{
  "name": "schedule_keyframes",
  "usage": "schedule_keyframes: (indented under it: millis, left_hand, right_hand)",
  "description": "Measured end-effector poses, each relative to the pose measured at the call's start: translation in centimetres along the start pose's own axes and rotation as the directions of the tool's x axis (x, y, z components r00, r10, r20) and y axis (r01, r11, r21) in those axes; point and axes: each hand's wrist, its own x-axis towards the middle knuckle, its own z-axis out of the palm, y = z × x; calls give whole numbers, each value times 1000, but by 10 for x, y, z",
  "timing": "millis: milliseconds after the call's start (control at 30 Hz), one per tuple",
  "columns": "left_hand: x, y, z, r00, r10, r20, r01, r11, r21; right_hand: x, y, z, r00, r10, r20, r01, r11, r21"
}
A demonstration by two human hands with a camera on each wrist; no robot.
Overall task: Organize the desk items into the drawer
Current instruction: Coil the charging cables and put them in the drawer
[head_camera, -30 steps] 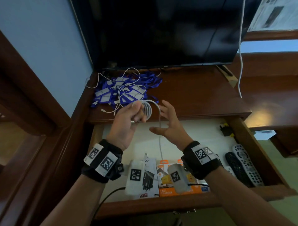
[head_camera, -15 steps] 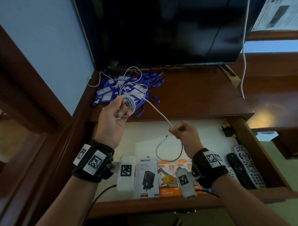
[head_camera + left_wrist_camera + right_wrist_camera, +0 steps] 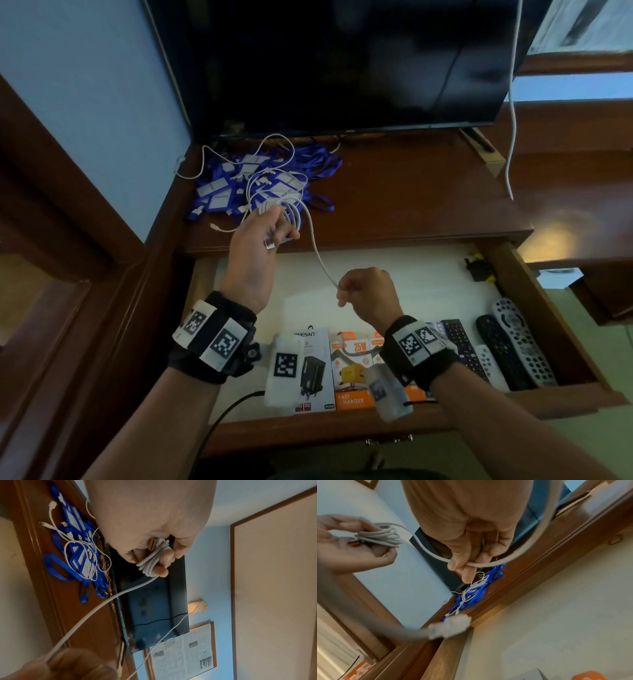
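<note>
The fingers of the left hand curl round a coil of white cable, pinching the loops and a flat plug against the palm. The fingers of the right hand close on the free tail of the same cable, which runs in a shallow slack curve between the two hands; the far plug end swings blurred below the right wrist. The cable is held in the air over the front edge of the worktop and the back of the open drawer.

Judged from its droop, the cable is light, limp and smooth: loops spring apart if released, so hold belongs across the whole bundle, with the tail fed in by the other hand.

In the drawer lie charger boxes at the front, remote controls at the right, and a dark plug in the back corner; the pale floor between is free for the coil. On the worktop remain a heap of blue lanyards with badge cards, tangled with further thin white cables, directly behind the left hand. A dark screen stands behind, and a hanging white cord descends at the right. The tangle may snag the coil.
</note>
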Motion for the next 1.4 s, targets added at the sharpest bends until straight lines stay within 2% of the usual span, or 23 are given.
schedule_keyframes:
  millis: [100,233,367,533,600,700,767,833,967,1033,1133,1200,1400]
  left_hand:
    - [1,-4,2,998,57,13,-59,981,185]
    - [3,-14,-2,997,71,18,-73,933,354]
    - [9,-17,-8,998,56,-5,-49,905,422]
    - [12,-18,-15,999,49,-4,-44,922,385]
    - [13,-16,-17,998,57,-12,-48,930,364]
    - [15,-17,-19,996,78,-32,-61,925,375]
    - [16,-19,-18,995,92,-34,-71,912,405]
    - [16,-23,-18,995,93,-20,-76,905,419]
    - [11,-28,-19,994,42,105,-81,911,404]
    - [7,-28,-19,980,4,197,-84,913,400]
    - [3,-26,-18,964,-64,257,-40,925,379]
    - [3,-26,-18,951,-87,295,-25,934,356]
    - [-1,-22,-11,920,-143,366,46,964,261]
  right_hand:
    - [0,-2,2,996,-78,-42,78,997,-6]
    - [0,-9,-1,991,-132,-37,136,975,175]
    - [-1,-18,-4,991,-123,50,93,913,398]
    - [3,-20,-14,999,-16,42,-6,882,472]
    - [4,-19,-22,1000,-12,3,9,873,487]
    - [3,-22,-34,991,-129,-41,133,865,484]
    - [2,-27,-40,978,-209,-18,193,862,469]
    - [0,-32,-44,967,-251,47,196,849,491]
    - [-1,-41,-49,931,-285,229,73,757,649]
    - [1,-44,-50,926,-300,228,39,678,734]
    - [5,-44,-53,940,-283,192,9,582,813]
    - [8,-42,-55,949,-257,182,-5,567,824]
    - [13,-39,-52,974,-171,152,-17,607,795]
